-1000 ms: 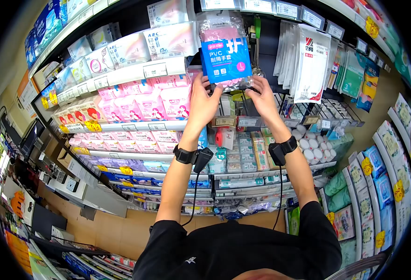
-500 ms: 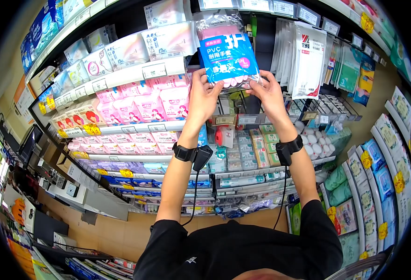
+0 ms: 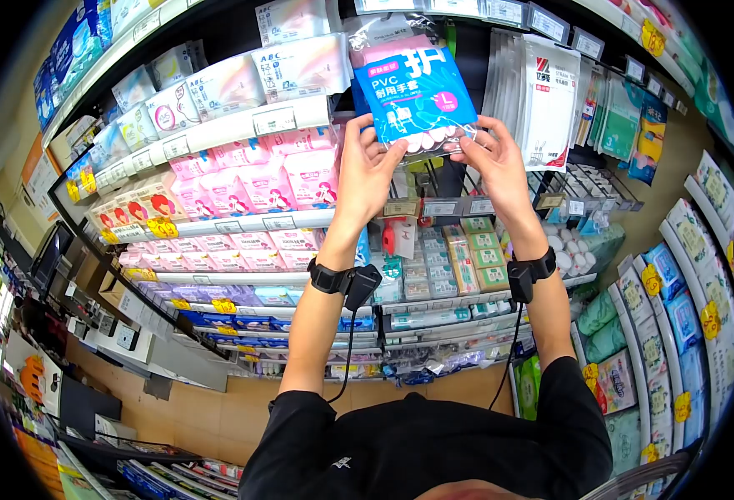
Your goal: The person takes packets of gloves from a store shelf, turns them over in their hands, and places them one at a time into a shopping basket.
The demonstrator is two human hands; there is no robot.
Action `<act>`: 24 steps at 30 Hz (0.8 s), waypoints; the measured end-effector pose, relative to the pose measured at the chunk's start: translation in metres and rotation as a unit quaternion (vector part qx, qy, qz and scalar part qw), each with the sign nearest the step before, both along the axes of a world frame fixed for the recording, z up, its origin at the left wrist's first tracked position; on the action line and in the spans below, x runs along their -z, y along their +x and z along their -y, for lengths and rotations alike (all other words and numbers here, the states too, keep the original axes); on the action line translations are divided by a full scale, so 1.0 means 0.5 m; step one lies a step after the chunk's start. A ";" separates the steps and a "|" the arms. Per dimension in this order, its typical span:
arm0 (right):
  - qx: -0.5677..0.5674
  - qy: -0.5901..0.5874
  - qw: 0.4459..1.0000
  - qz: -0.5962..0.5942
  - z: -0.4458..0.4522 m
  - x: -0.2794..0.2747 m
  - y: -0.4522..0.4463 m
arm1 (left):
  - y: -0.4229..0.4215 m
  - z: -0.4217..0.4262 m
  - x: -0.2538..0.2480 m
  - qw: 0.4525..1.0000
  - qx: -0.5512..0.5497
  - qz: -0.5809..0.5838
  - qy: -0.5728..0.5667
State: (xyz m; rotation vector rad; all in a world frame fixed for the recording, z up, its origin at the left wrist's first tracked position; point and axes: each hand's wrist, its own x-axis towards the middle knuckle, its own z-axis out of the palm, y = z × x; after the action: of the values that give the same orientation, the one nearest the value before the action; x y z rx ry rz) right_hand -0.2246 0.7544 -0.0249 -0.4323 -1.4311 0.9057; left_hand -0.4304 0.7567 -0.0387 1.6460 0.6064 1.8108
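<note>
A blue and pink pack of PVC gloves (image 3: 418,93) in clear plastic hangs in front of the rack at the top middle, tilted a little, its printed front facing me. My left hand (image 3: 368,169) pinches its lower left corner between thumb and fingers. At the lower right corner, my right hand (image 3: 493,160) grips the clear plastic edge the same way. White and pink glove fingertips show through the bottom of the pack. Whether the top of the pack is on a hook cannot be made out.
Left of the pack, shelves carry white ABC packs (image 3: 300,68) and pink packs (image 3: 310,181). White hanging packs (image 3: 548,104) are close on the right. Below my hands are a price rail (image 3: 442,207) and small green boxes (image 3: 490,254). Another stocked shelf (image 3: 690,292) curves along the right.
The glove pack has turned slightly, its lower right side shifting to the right. My right hand has moved a little right with it; my left hand has moved slightly.
</note>
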 end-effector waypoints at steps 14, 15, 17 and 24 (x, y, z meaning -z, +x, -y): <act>0.035 0.016 0.999 0.021 0.068 -0.020 0.013 | 0.015 0.060 -0.013 1.000 -0.006 -0.017 0.008; 0.038 0.019 0.999 0.026 0.071 -0.020 0.015 | 0.015 0.066 -0.014 1.000 -0.006 -0.017 0.008; 0.034 0.023 0.999 0.022 0.081 -0.021 0.016 | 0.017 0.082 -0.018 1.000 -0.006 -0.017 0.005; 0.025 0.022 0.999 0.003 0.116 -0.028 0.021 | 0.026 0.113 -0.024 1.000 0.004 -0.017 0.017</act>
State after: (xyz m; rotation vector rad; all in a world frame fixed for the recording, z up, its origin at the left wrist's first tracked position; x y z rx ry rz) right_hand -0.2141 0.6964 -0.0110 -0.4361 -1.4365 0.8331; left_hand -0.4174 0.7003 -0.0265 1.7020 0.5866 1.8010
